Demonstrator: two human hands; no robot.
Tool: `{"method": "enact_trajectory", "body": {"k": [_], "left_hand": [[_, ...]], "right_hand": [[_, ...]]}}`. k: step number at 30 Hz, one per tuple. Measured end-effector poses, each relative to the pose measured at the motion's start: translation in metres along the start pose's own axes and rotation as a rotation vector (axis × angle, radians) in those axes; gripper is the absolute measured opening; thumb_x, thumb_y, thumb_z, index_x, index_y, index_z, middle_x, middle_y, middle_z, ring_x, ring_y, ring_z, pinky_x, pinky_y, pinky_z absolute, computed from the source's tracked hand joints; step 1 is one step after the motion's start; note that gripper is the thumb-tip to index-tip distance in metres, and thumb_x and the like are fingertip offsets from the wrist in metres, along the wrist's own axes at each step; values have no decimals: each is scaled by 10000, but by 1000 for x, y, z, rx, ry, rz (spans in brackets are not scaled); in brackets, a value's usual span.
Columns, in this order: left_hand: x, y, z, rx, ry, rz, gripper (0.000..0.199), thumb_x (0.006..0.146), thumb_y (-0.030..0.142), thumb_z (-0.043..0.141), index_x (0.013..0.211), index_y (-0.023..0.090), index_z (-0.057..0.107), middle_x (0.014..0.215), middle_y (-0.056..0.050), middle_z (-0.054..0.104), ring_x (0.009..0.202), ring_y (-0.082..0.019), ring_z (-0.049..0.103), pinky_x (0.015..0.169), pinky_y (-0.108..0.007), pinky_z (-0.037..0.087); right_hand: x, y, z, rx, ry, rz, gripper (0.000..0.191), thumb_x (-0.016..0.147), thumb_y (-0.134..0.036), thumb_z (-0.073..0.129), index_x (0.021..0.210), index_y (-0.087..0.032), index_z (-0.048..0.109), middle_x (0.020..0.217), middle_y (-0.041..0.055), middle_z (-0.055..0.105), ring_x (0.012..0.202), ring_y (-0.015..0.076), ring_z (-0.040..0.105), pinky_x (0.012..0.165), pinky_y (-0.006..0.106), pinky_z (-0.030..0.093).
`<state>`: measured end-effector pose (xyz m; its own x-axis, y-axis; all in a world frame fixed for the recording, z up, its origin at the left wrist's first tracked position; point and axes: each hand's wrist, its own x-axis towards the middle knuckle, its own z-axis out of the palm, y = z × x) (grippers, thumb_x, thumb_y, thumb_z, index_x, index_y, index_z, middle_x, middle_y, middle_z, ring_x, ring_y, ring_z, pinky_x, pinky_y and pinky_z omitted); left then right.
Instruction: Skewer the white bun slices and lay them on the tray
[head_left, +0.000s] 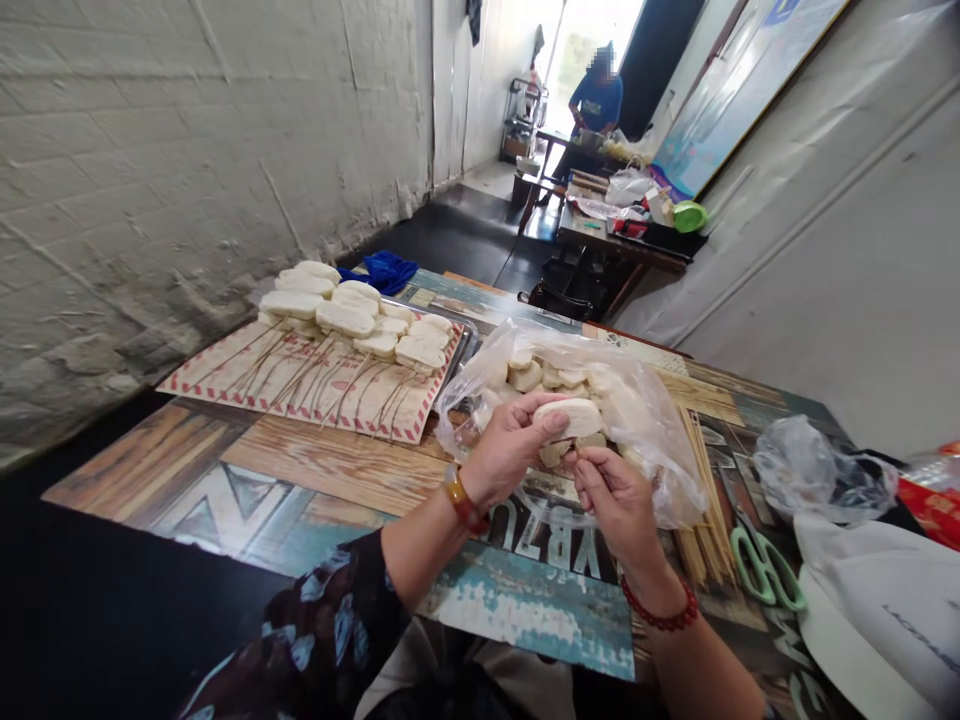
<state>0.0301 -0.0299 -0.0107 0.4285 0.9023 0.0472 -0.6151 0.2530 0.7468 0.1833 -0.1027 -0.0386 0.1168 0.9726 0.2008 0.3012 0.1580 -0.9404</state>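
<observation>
Between the thumb and fingers of my left hand (pixel 514 445) is a pale oval bun slice (pixel 571 418), held above an open clear plastic bag (pixel 480 375). My right hand (pixel 615 495) is close below it, thumb and forefinger pinched together; whatever thin thing they hold is too small to make out. More loose bun slices (pixel 525 375) lie inside the bag. On the left, skewered bun slices (pixel 345 318) are piled up, their thin sticks (pixel 319 380) pointing toward me over a red-and-white bordered paper sheet (pixel 217 380).
Bamboo skewers (pixel 701 545) lie right of the bag, beside green-handled scissors (pixel 765 570). A white cap (pixel 877 600) and a crumpled plastic bag (pixel 802 465) are farther right. A blue cloth (pixel 386 270) sits behind the pile. Another person (pixel 598 100) stands at a far table.
</observation>
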Motion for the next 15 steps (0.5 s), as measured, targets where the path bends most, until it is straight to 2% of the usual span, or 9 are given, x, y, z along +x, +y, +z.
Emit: {"method": "enact_trajectory", "body": {"k": [5,15], "left_hand": [[-1,-1,2,6,3,-16,394,657,395,897,953,154,797,852,-57,746,744,-128,619,708,-227,453],[-4,-7,4,26,8,-76,382,646,385,904,922,145,793,877,-64,752,775,-138,631,739,-237,463]], "right_hand": [[0,1,0,-19,2,-13,273,959,-430,572,918,-191,697,568,-29,566,440,110,499,428,230,403],[-2,5,-1,2,13,-1,266,967,-415,585,909,-183,702,589,-27,570,457,100,488,454,228,399]]}}
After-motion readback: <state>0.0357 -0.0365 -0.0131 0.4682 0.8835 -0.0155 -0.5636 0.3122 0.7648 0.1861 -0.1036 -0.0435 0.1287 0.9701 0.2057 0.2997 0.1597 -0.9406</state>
